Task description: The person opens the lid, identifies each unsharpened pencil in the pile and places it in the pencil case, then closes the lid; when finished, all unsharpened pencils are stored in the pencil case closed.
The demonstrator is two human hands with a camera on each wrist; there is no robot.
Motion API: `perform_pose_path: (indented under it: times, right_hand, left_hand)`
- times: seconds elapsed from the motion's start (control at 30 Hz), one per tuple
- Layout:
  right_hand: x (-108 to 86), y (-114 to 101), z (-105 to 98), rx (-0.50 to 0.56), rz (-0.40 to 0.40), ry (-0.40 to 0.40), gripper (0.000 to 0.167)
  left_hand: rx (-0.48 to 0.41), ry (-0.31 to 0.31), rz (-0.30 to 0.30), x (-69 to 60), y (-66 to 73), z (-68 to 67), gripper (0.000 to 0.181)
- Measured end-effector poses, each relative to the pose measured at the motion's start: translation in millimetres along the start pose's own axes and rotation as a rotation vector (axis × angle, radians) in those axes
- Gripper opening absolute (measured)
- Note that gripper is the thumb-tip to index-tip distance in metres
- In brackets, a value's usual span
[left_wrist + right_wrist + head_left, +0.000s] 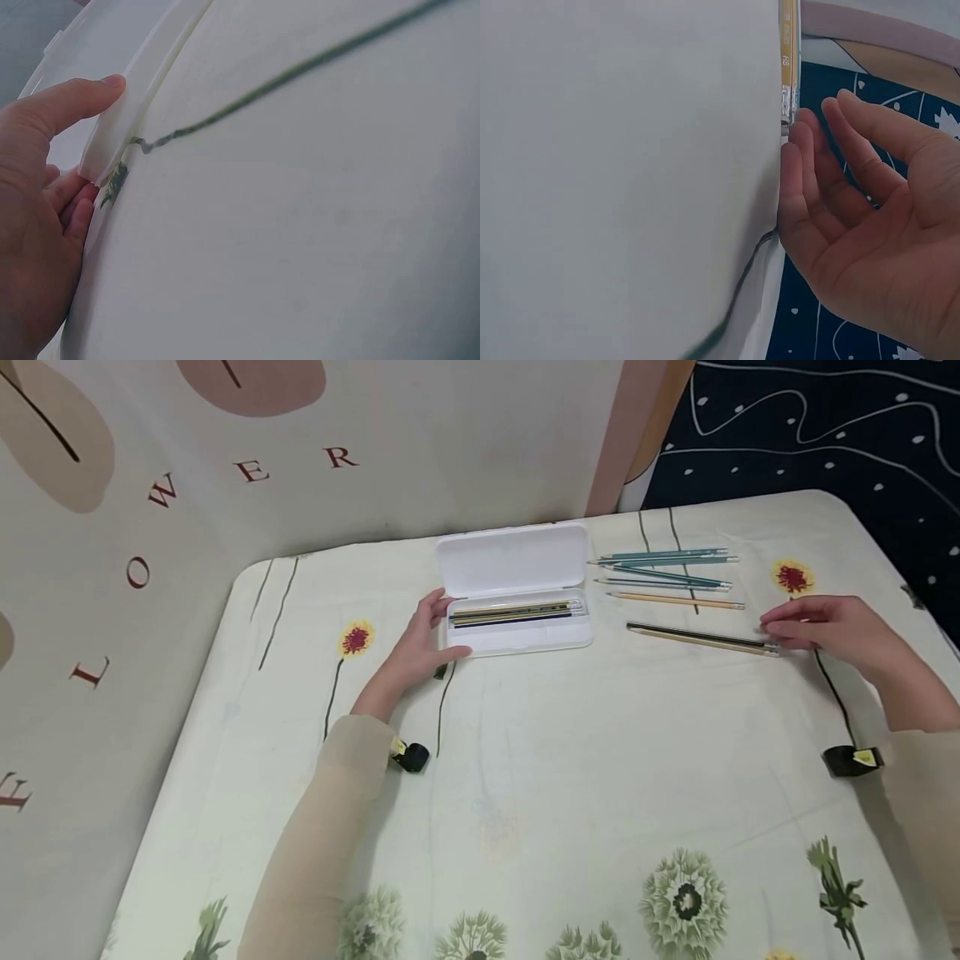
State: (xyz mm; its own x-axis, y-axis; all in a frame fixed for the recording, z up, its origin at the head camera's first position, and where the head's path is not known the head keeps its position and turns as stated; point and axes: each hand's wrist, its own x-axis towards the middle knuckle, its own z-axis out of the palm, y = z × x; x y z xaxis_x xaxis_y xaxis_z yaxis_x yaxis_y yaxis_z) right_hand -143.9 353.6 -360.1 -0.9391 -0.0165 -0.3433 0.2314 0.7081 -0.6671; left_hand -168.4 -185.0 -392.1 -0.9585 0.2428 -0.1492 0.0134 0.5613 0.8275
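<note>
A white pencil case lies with its lid raised at the back; several black-and-gold pencils rest inside. My left hand grips the case at its left end. In the left wrist view, the thumb lies over the rim and the other fingers are at the corner. To the right, two striped pencils lie side by side on the cloth. My right hand is just beyond their eraser ends, fingers loosely bent with nothing between them. In the right wrist view, the fingertips are close to a pencil end.
Several teal pencils lie partly crossed behind the striped pair, with a yellow pencil in front of them. A flowered cloth covers the table. A printed curtain stands behind it, and dark patterned fabric is at the back right.
</note>
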Motion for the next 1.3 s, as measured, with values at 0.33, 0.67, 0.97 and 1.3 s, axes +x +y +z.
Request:
perform_pose_path:
  times: [0.33,0.67,0.97,1.3]
  right_hand:
    - [4.2,6.0,-6.3,-0.162,-0.02,-0.12,0.039]
    - [7.6,1.2,-6.5,-0.245,-0.054,-0.153,0.043]
    - [7.9,-8.5,1.0,-0.288,-0.068,-0.109,0.039]
    - [14.5,-12.7,4.1,-0.269,-0.062,-0.126,0.034]
  left_hand:
    - [-0.004,0.006,-0.003,0.2,-0.2,0.1,0.101]
    - [-0.003,0.002,-0.002,0.7,-0.8,-0.3,0.101]
    - [-0.009,0.0,-0.004,-0.2,-2.7,-1.0,0.101]
    - [-0.014,-0.007,0.019,0.0,-1.6,-0.5,0.101]
